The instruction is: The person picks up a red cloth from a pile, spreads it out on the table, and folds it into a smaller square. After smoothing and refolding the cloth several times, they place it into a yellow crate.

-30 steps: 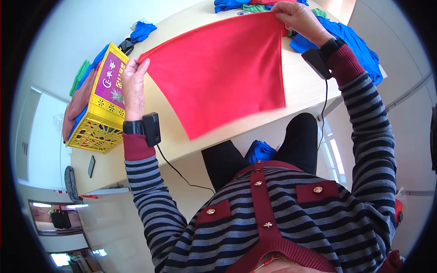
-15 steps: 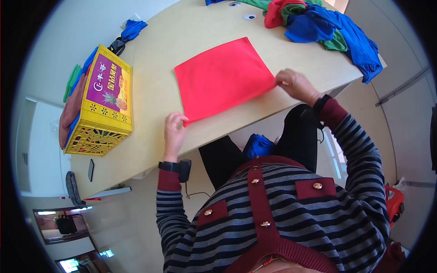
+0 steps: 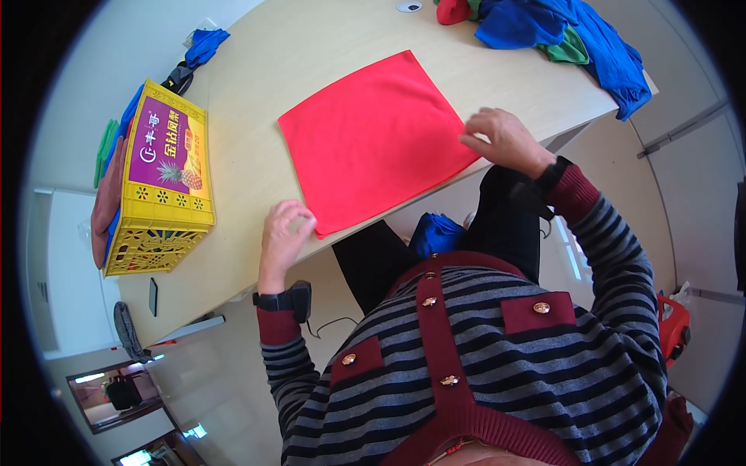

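A red square cloth (image 3: 377,147) lies spread flat on the pale wooden table, its near edge along the table's front edge. At its near left corner is my left hand (image 3: 284,237), fingers curved and thumb and forefinger loosely ringed beside the cloth's edge; it appears to have no hold on the corner. Over the near right corner, my right hand (image 3: 509,141) is open, with fingers stretched and thumb apart. Both wrists wear black bands.
A yellow plastic crate (image 3: 159,241) with folded cloths stands on the left, a dark flat phone-like object (image 3: 153,297) near it. Blue, green and red cloths (image 3: 598,54) are heaped at the far right. A blue bundle (image 3: 437,234) rests between my legs.
The red cloth has settled flat and its near edge has come closer to me. My right hand has let go of its corner and opened; my left hand's pinch has loosened.
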Tool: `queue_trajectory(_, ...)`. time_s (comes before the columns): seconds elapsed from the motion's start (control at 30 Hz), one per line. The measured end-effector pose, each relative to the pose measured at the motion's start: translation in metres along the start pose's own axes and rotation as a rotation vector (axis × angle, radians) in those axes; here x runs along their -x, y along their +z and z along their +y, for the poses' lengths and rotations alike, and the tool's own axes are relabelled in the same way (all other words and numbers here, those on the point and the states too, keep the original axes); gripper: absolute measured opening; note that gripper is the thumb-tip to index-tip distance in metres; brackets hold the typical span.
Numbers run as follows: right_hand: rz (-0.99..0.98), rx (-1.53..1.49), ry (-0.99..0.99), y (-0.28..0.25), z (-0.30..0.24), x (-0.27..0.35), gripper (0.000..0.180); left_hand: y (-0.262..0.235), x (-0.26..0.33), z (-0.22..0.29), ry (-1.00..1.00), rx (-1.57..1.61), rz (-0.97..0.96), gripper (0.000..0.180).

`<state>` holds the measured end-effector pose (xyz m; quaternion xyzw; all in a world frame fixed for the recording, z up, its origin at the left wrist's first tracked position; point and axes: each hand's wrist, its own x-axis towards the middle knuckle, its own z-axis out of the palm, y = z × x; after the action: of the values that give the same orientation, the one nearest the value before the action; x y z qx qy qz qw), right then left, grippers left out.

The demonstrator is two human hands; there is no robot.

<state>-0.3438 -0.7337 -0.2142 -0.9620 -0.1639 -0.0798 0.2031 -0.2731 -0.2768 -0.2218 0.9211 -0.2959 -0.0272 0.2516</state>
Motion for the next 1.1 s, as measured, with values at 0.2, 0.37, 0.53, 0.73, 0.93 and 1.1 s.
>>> queue_trajectory(0.2,0.163,0.158,0.046,0.088,-0.036,-0.07,0.047,0.056,-0.078,0.023,0.065,0.036,0.189,0.038)
queue_trajectory(0.37,0.007,0.286,0.172,0.107,-0.055,-0.068,0.067,0.097,-0.078,0.025,0.107,-0.463,0.113,0.063)
queue_trajectory(0.53,0.104,0.348,0.275,0.096,-0.006,-0.051,0.069,0.089,-0.068,0.009,0.083,-0.422,0.112,0.066)
queue_trajectory(0.73,-0.006,0.311,0.302,0.07,0.018,-0.04,0.069,0.076,-0.041,-0.011,0.018,-0.403,0.092,0.066)
queue_trajectory(0.93,-0.175,0.408,0.254,0.045,0.006,-0.075,0.069,0.048,-0.07,-0.002,-0.034,-0.429,-0.027,0.064)
queue_trajectory(1.1,-0.195,0.246,0.034,0.097,-0.031,-0.135,0.071,0.075,-0.137,0.002,0.056,-0.386,0.027,0.064)
